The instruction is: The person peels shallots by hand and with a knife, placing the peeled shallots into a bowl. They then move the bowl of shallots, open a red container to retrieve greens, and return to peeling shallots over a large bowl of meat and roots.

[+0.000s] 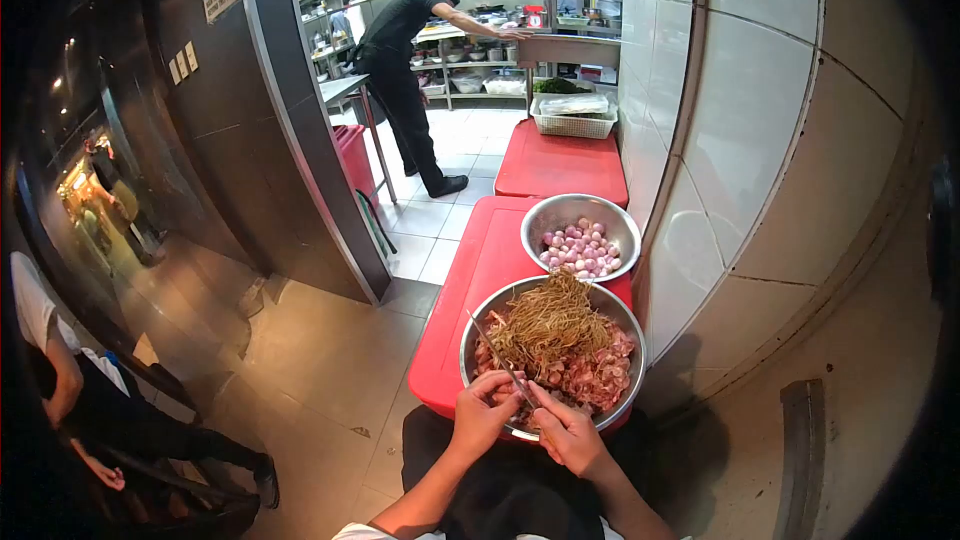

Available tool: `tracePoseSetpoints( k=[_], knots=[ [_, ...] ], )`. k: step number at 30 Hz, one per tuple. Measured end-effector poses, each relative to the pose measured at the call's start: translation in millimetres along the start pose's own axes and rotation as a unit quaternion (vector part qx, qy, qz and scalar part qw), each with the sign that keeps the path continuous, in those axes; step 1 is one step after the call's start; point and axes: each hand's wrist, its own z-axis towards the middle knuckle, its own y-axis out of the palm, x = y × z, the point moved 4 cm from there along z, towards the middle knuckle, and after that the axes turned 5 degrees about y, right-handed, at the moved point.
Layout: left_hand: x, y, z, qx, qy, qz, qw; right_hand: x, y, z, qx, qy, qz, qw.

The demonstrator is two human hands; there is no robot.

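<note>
My right hand is closed around the handle of a knife, whose thin blade points up and left over the near bowl. Close beside it, my left hand pinches a small pinkish shallot, mostly hidden by the fingers. Both hands are above the near rim of a large metal bowl. Inside that bowl lie reddish shallot skins and a heap of dry brown roots and stems. Behind it, a smaller metal bowl contains several peeled pink-white shallots.
The bowls rest on a red cooler lid; another red lid farther back carries a white basket. A tiled wall rises at the right. One person leans at kitchen shelves; another is at left.
</note>
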Motion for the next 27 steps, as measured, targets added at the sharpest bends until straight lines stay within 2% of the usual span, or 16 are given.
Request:
tracePoseSetpoints(
  k=[5,8,14,20,27],
  knots=[
    [4,-1,0,-0.001,0.032,0.045,0.998,5,2,2,0.007,-0.011,-0.021,1.0],
    [8,1,-3,0.007,0.009,0.022,1.0,6,1,3,0.007,-0.015,-0.026,1.0],
    [13,1,-4,0.025,0.056,0.08,0.995,9,6,3,0.005,0.017,0.02,1.0],
    [16,1,-7,0.035,0.039,0.062,0.997,14,5,8,0.01,0.01,0.021,1.0],
    [11,-4,-2,0.043,0.061,0.039,0.996,4,7,2,-0.018,-0.02,-0.002,1.0]
  ],
)
